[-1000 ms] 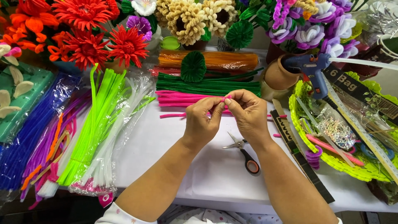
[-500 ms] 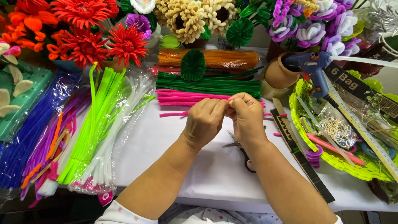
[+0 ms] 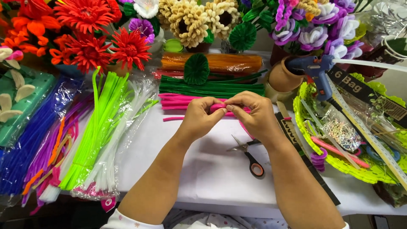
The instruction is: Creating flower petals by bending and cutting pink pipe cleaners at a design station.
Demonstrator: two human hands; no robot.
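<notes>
Pinching a pink pipe cleaner (image 3: 220, 107) between both hands, above the white table (image 3: 203, 169), just in front of the loose pile of pink stems (image 3: 178, 103).

- Left hand (image 3: 202, 118): fingers curled tight, thumb and forefinger closed on the left part of the pipe cleaner; only a short pink stretch shows between the two hands.
- Right hand (image 3: 254, 116): fingers likewise closed, fingertips (image 3: 231, 106) meeting the left hand's over the same piece. A pink tail seems to trail down and right behind this hand, though most of it is hidden.
- Long axis: the visible pink stretch runs roughly left to right, across the body, level with the table edge. It lies between the two sets of fingertips, so neither hand is clearly nearer; both have hold of it at the middle.
- Whether the piece is folded or twisted inside the grip cannot be told; the knuckles cover it.

Nearby items:
- Scissors (image 3: 250, 157), black and orange handles, lying flat on the table just below the right wrist, untouched.
- Green stems (image 3: 212, 89) and an orange bundle (image 3: 216, 62) behind the hands.
- Neon green stems (image 3: 101, 123) in clear wrap, well to the left.
- Blue glue gun (image 3: 311, 68) standing by a clay pot (image 3: 282, 78), right rear.
- Yellow-green tray (image 3: 309, 140) at right.
</notes>
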